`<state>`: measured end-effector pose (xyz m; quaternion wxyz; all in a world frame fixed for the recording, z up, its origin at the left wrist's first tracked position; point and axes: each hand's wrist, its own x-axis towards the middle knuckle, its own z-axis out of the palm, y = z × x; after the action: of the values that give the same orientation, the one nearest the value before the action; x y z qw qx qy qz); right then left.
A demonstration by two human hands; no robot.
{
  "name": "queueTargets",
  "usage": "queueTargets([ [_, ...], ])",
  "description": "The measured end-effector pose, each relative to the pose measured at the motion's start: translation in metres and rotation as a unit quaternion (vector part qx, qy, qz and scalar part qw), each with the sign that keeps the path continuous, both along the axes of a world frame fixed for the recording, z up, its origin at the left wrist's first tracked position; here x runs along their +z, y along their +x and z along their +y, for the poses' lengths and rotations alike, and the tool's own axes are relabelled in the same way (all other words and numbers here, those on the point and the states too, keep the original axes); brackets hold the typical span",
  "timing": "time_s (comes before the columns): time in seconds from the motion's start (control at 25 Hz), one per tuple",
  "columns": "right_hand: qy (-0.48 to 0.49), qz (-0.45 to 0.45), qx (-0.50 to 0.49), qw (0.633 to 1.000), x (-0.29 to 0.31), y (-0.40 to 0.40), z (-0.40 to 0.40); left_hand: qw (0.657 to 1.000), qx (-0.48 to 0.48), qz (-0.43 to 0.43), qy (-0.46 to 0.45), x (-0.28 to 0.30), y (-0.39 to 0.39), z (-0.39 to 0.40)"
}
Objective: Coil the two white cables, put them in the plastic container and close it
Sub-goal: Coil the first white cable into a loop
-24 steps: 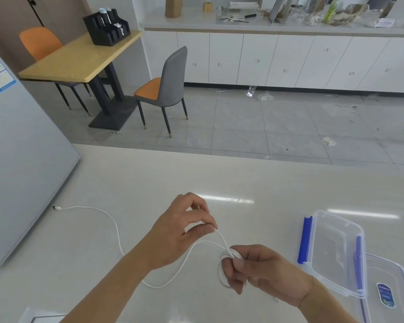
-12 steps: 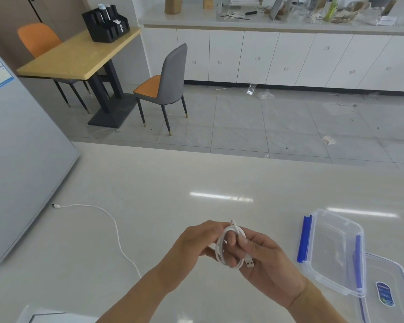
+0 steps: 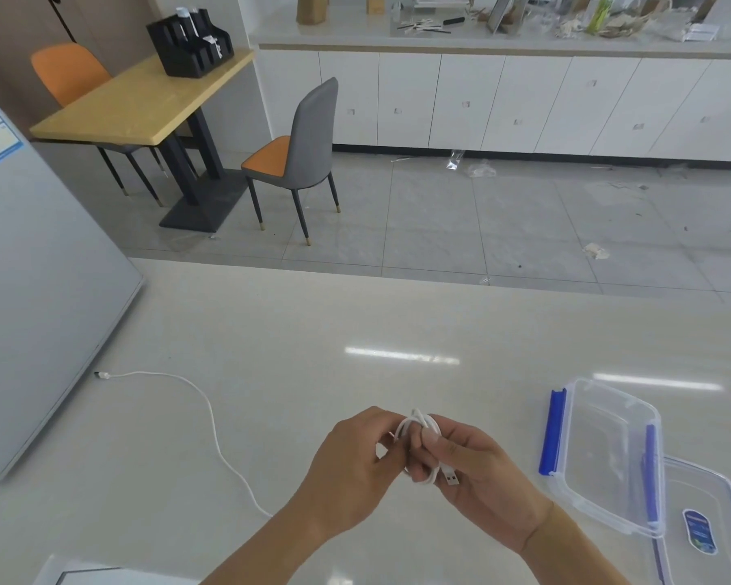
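Your right hand (image 3: 473,470) pinches the small white coil (image 3: 418,428) closed while your left hand (image 3: 355,462) feeds cable into it — keep loops even, drawing in the tail (image 3: 203,403) lying across the glossy pale tabletop (image 3: 355,323); the open plastic container (image 3: 608,453) waits just right, tiled floor (image 3: 482,221) beyond.
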<state>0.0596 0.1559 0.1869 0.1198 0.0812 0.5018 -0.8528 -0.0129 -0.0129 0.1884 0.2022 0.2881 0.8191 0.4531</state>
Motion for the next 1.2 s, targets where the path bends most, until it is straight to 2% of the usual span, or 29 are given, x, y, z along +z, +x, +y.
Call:
queueTargets([
  [0.08, 0.024, -0.006, -0.004, 1.0, -0.002, 0.001, -0.002, 1.0, 0.016, 0.022, -0.007, -0.004, 0.002, 0.001],
  [0.24, 0.084, 0.001, -0.059, 0.995, -0.006, 0.002, -0.011, 0.999, 0.035, -0.003, 0.031, -0.008, 0.004, 0.003],
  [0.36, 0.187, -0.025, -0.131, 0.973, -0.013, 0.002, -0.013, 0.999, 0.039, -0.026, 0.018, -0.013, 0.001, 0.0],
  [0.44, 0.232, -0.039, -0.149, 0.961, -0.014, 0.002, -0.009, 0.996, 0.015, -0.092, 0.013, -0.015, -0.007, -0.002],
  [0.56, 0.207, -0.052, -0.125, 0.969, -0.011, 0.002, -0.008, 0.961, -0.048, -0.265, 0.063, -0.013, -0.019, -0.009],
  [0.8, 0.193, -0.059, -0.109, 0.973, -0.01, 0.001, -0.01, 0.921, -0.064, -0.357, 0.142, -0.02, -0.017, -0.013],
  [0.96, 0.198, -0.06, -0.105, 0.973, -0.01, -0.001, -0.008, 0.93, -0.024, -0.34, 0.14, -0.026, -0.013, -0.01],
  [1.2, 0.155, -0.063, -0.08, 0.983, -0.017, 0.002, -0.006, 0.962, 0.078, -0.237, 0.112, -0.033, -0.001, -0.004],
])
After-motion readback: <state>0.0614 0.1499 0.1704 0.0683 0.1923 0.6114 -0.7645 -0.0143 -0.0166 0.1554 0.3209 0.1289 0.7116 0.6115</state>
